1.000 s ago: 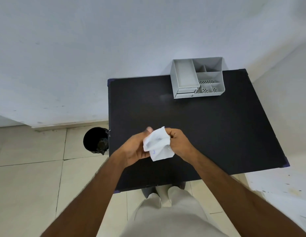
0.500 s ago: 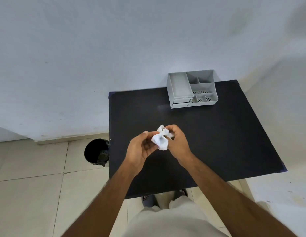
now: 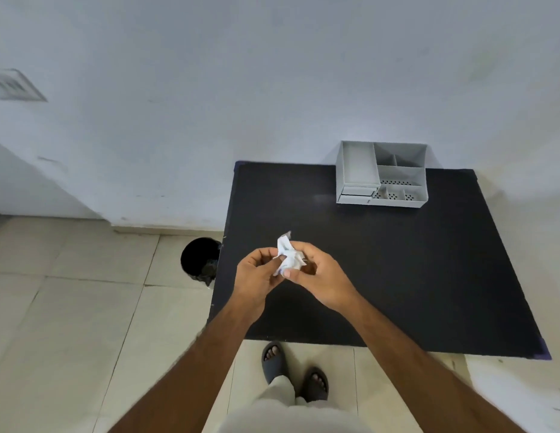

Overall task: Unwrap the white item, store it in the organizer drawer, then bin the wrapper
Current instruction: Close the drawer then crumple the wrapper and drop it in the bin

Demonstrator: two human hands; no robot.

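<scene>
A crumpled white wrapper [image 3: 288, 256] is pinched between both my hands above the left part of the black table [image 3: 397, 260]. My left hand [image 3: 257, 273] grips its left side; my right hand [image 3: 316, 273] closes on its right side. Whether the white item is still inside the paper is hidden. The grey organizer [image 3: 382, 173] stands at the table's far edge against the wall, its small drawers [image 3: 355, 195] at the lower left front, apparently pushed in. A black bin [image 3: 199, 259] stands on the floor just left of the table.
A white wall runs behind the table. Beige floor tiles lie to the left and near me. My feet in dark sandals [image 3: 294, 370] stand at the table's near edge. A vent [image 3: 13, 85] sits on the wall at far left.
The wrapper has gone from a spread sheet to a tight crumpled wad between my hands. My view has swung left and pulled back, so the table now sits to the right.
</scene>
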